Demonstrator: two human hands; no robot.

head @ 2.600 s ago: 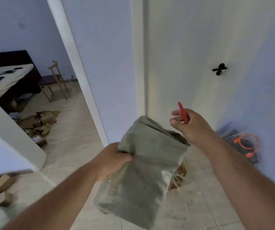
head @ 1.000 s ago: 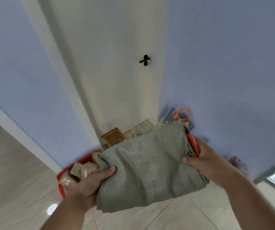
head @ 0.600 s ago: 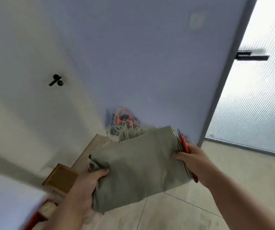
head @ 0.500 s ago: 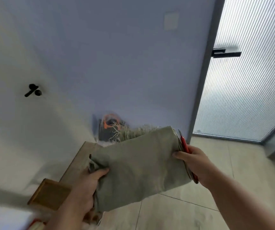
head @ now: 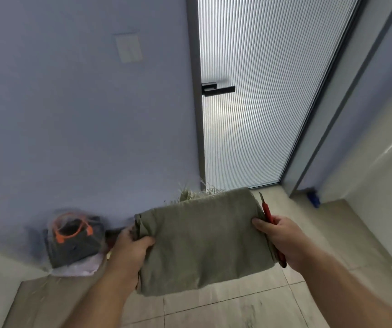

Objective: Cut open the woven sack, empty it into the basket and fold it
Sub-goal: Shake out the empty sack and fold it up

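The grey-green woven sack [head: 204, 242] is folded into a thick rectangle and held in the air in front of me. My left hand [head: 131, 247] grips its left edge, thumb on top. My right hand [head: 278, 235] grips its right edge and also holds a red utility knife [head: 267, 213] against that edge, blade end pointing up. Frayed threads [head: 195, 192] stick out behind the sack's top. The basket is out of view.
A dark bag with an orange strap [head: 72, 237] in clear plastic lies against the blue wall at the left. A frosted glass door [head: 261, 102] with a black handle [head: 217, 89] stands ahead. A flat brown board [head: 48, 301] lies low left on the tiled floor.
My view has swung right, from the white door and the red basket of boxes to the glass door. Both hands keep hold of the folded sack, which now lies flatter and more level.
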